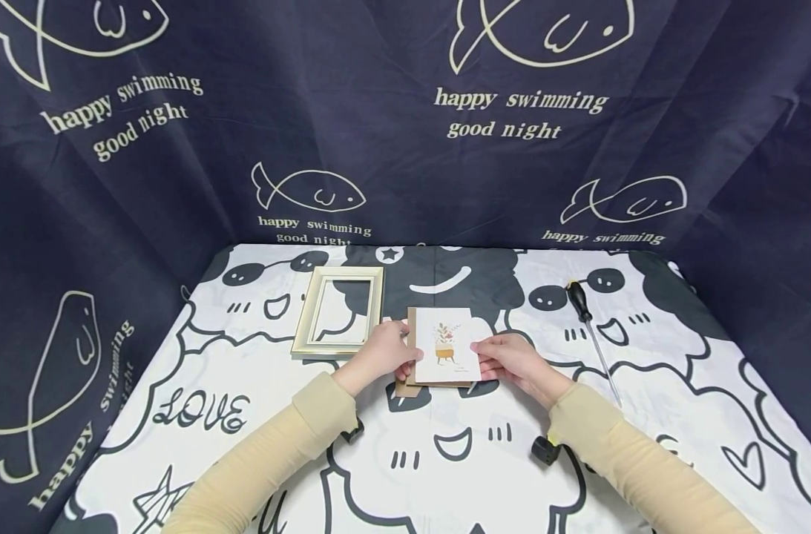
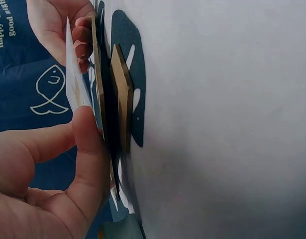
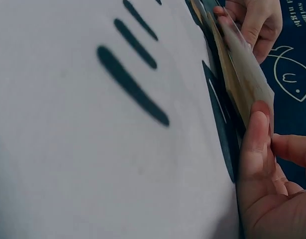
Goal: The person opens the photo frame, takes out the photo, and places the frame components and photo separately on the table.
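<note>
A white picture card (image 1: 443,345) with a printed plant in an orange pot is held between both hands. My left hand (image 1: 386,348) pinches its left edge, the thumb lying over the front. At the right edge, my right hand (image 1: 515,360) pinches the card between thumb and fingers. Brown backing board (image 1: 412,319) shows behind the card along its left and lower sides. In the left wrist view the card (image 2: 75,79) stands apart from the board (image 2: 99,84), and a smaller brown piece (image 2: 124,94) sits beyond it, nearer the cloth.
A cream picture frame (image 1: 305,311) with an open middle lies to the left of the hands. To the right lies a screwdriver (image 1: 581,304) with a black handle, its shaft pointing toward me. A patterned cloth (image 1: 438,467) covers the table, and a dark curtain (image 1: 405,133) hangs behind.
</note>
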A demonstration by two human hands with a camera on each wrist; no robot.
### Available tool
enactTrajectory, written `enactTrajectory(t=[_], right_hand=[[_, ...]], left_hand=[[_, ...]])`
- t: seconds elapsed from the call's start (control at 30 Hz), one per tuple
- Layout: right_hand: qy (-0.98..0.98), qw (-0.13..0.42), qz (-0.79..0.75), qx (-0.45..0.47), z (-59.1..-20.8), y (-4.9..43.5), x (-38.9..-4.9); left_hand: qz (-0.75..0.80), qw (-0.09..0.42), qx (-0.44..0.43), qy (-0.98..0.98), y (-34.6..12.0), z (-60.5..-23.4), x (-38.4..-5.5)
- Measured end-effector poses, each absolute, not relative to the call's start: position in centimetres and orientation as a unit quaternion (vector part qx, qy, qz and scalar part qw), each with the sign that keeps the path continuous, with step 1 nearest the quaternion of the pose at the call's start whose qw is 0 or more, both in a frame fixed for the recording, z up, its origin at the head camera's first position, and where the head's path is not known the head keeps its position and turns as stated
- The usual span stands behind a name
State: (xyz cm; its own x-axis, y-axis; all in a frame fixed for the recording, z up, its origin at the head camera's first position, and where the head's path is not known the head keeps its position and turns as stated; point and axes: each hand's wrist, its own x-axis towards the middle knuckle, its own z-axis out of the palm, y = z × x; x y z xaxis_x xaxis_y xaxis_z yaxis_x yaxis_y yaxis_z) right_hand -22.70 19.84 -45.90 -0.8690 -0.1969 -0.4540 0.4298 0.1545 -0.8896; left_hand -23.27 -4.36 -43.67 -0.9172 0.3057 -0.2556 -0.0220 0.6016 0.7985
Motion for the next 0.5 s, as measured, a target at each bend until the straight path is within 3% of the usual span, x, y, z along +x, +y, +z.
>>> enactTrajectory(t=[0.5], right_hand=[[0.794,0.175,-0.576,0.08,-45.56,20.87,-22.29]], left_hand=[[0.425,0.188,0.078,0.882,-4.42,-43.39,-23.15]])
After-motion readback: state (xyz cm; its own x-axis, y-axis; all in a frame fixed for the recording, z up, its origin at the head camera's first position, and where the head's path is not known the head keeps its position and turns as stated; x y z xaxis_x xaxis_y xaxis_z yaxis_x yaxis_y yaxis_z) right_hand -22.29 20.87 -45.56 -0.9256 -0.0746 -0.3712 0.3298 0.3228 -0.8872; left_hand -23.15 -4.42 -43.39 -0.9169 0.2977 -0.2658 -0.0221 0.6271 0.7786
